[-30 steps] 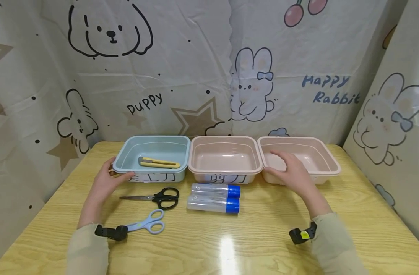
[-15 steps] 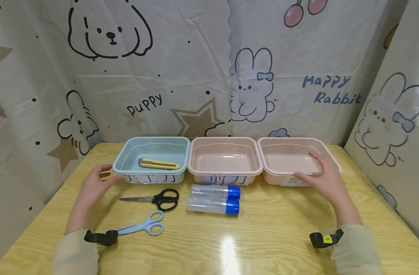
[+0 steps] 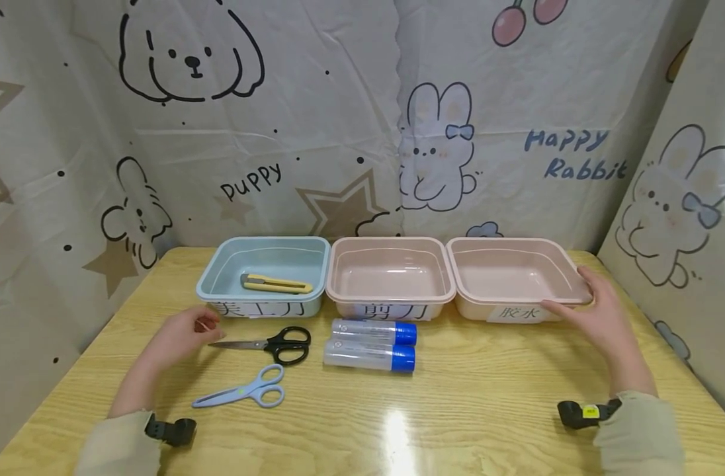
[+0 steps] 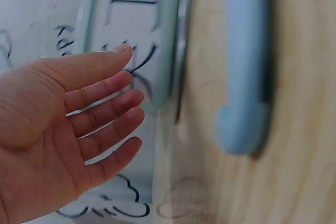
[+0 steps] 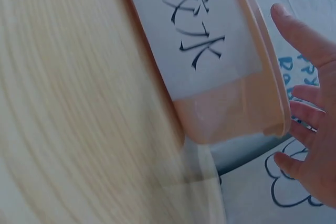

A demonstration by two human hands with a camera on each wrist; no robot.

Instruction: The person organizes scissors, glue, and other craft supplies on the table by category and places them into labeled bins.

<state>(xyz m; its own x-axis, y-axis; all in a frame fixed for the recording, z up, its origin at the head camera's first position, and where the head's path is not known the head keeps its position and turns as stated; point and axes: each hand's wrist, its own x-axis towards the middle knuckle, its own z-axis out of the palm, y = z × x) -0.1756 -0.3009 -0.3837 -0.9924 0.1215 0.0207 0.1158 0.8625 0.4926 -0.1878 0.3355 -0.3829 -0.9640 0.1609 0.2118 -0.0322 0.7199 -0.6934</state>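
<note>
In the head view my left hand (image 3: 180,336) is in front of the blue box (image 3: 204,291), near the tip of the black-handled scissors (image 3: 273,344). Its fingers are relaxed and hold nothing, as the left wrist view shows; light blue scissors (image 3: 234,395) lie closer to me. My right hand (image 3: 606,324) is at the right end of the right-hand pink box (image 3: 475,311), thumb in front and fingers by the rim. The right wrist view shows that hand spread, gripping nothing; whether its fingers touch the rim I cannot tell. A yellow utility knife (image 3: 276,284) lies in the blue box.
Another pink box (image 3: 344,308) stands between the other two, all in a row with paper labels on their fronts. Two clear glue bottles (image 3: 362,355) with blue caps lie before it on the wooden table (image 3: 458,410). A printed curtain (image 3: 350,119) hangs behind.
My right hand has moved right, from the left part of the right-hand pink box to its right end. My left hand has left the blue box's corner and come down toward the black-handled scissors.
</note>
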